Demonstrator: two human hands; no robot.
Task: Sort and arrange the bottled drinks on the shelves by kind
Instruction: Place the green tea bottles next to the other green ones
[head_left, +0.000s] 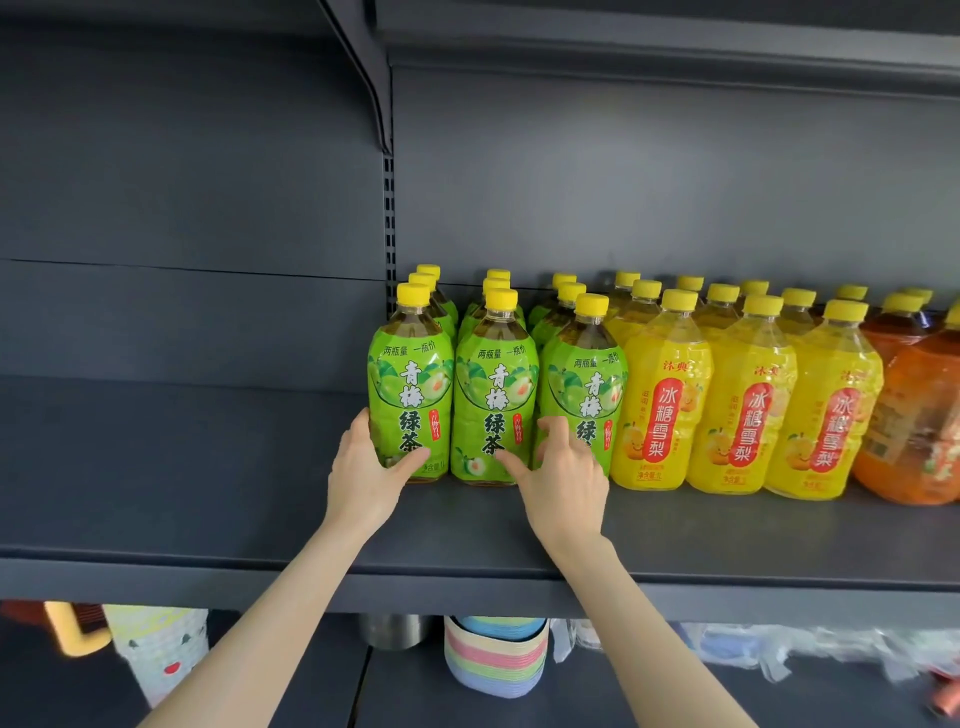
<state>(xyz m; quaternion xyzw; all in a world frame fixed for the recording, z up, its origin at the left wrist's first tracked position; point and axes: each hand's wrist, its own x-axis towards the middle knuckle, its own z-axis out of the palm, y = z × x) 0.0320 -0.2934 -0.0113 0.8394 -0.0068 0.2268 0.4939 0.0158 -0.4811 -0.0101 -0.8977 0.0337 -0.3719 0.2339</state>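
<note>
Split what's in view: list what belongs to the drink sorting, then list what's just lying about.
Belongs to the job:
- green-labelled tea bottles with yellow caps
- yellow-labelled pear drink bottles with yellow caps
- orange-labelled bottles at the far right
- dark grey metal shelf
- left hand, right hand, both on the green bottles

Lying about, on the shelf below:
- pastel striped woven hat
- steel pot
- crumpled clear plastic bags

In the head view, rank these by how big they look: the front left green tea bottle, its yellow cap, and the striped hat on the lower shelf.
Largest to smallest:
1. green tea bottle
2. striped hat, though the shelf edge hides its top, so this is unsure
3. yellow cap
</note>
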